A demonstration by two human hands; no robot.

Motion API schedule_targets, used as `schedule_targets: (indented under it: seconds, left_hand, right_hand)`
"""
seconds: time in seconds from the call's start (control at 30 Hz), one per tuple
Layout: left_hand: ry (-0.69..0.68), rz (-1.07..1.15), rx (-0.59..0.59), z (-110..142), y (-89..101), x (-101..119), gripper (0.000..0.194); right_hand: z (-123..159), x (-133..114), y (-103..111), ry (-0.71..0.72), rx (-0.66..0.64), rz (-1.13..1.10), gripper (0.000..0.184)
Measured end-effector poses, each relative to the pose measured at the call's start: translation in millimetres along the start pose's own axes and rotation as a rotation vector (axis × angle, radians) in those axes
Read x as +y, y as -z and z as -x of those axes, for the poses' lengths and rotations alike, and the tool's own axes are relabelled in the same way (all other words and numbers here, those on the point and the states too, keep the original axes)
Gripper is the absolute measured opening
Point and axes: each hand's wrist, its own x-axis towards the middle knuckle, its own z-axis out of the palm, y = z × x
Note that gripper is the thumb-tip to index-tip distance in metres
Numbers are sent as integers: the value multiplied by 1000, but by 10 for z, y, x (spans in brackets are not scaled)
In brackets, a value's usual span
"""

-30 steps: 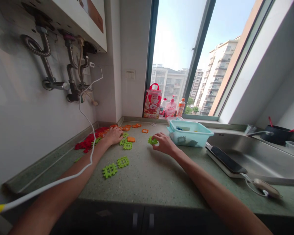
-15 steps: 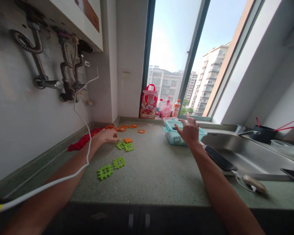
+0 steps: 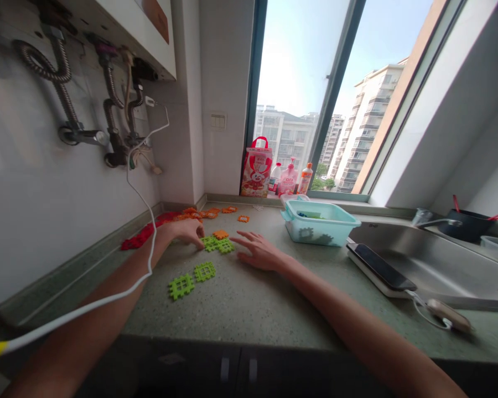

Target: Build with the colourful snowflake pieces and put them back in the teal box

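My left hand (image 3: 191, 231) is bent over the counter, its fingers curled down at the left edge of a green interlocking block (image 3: 209, 244). Whatever lies between those fingertips is hidden. Another green interlocking block (image 3: 226, 246) adjoins it, with an orange block (image 3: 221, 234) just behind. My right hand (image 3: 257, 250) is open, fingers stretched toward these blocks from the right, holding nothing. Nearer the front lie two more green blocks, a left one (image 3: 181, 286) and a right one (image 3: 205, 271). Several orange blocks (image 3: 209, 213) and a heap of red ones (image 3: 139, 239) lie beyond my left hand.
A light-blue plastic box (image 3: 321, 218) with pieces inside stands before the sink (image 3: 431, 265). A phone (image 3: 379, 266) rests at the sink's edge beside a power bank (image 3: 448, 315). A white cable (image 3: 151, 243) hangs across my left arm. Bottles (image 3: 288, 179) line the windowsill.
My right hand has moved left and down from the blue box to beside the green blocks. My left hand stays by them, its fingers now more bent. The view has shifted slightly.
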Motion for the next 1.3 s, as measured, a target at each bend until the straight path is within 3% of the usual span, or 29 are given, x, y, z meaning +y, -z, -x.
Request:
schedule_targets:
  seconds: [0.1,0.2,0.4,0.6,0.73,0.87,1.0,1.17,1.3]
  left_hand:
    - [11,101,-86,16,-14,62,55]
    - [-2,181,-119,21,-37,136,58]
    - [31,125,-47,4,-122,300,72]
    - [-76,17,40,8,-155,369,51]
    - [-142,59,57,2,-169,350,49]
    - [-161,130,60,-21,-167,319,54]
    - [-284,235,188,-34,-193,393,57]
    - [-308,234,193,-32,-261,519,54]
    - [-251,199,162,-32,-300,548,53]
  right_hand:
    - [-31,-55,-92,-19,-57,-85,42]
    - [-15,58,-89,-36,-35,-130,28]
    - [58,283,-6,-9,-12,-271,17]
    - [102,308,104,-45,-28,-364,17]
    - [118,351,128,-35,-83,-445,31]
    - [116,347,88,-69,-30,-398,37]
    - [100,312,56,-124,-22,-286,50]
    - [86,291,81,-80,-13,-299,39]
    - [81,217,116,-68,-17,-264,14]
